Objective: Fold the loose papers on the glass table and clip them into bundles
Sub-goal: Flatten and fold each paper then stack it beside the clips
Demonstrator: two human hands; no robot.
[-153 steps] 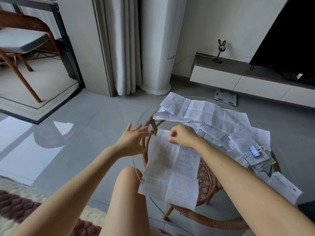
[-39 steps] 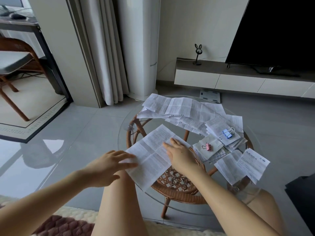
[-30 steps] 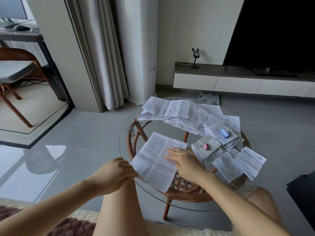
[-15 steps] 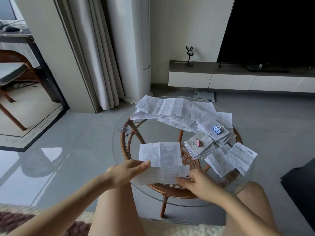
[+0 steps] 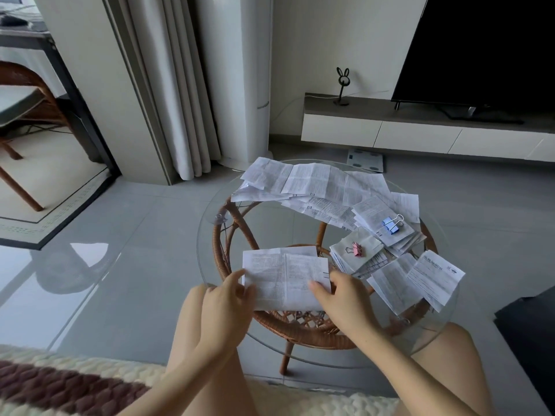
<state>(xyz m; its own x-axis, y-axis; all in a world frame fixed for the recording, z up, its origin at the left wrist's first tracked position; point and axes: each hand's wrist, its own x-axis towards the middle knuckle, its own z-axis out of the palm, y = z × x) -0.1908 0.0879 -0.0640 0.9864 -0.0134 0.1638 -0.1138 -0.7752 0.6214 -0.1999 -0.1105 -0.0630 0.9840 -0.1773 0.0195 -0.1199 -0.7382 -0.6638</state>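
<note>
Papers (image 5: 306, 184) lie loose and overlapping along the far side of the glass table (image 5: 264, 226), and that heap is the bulk of the job left. Two bundles are done on the right: a small one under a pink clip (image 5: 356, 250), and behind it, touching, a thicker stack pinned by a blue clip (image 5: 390, 225). Just beside them, at the near right edge, two more sheets (image 5: 414, 280) lie flat and unclipped. By my count that's well under halfway, with plenty left to fold. Now the action: one folded sheet (image 5: 285, 280) sits at the near edge of the glass, doubled over with a strip of its lower layer showing along the top. Both forearms reach in from below, knees either side. The left hand (image 5: 225, 298) is on the sheet's left edge, thumb up against the paper, fingers curled in and blurred, seemingly pinching it. The right hand (image 5: 339, 295) takes the right edge, thumb laid on top and fingers hooked round the side. It looks like a crease being squared up, with a second fold likely before this one joins a stack.
</note>
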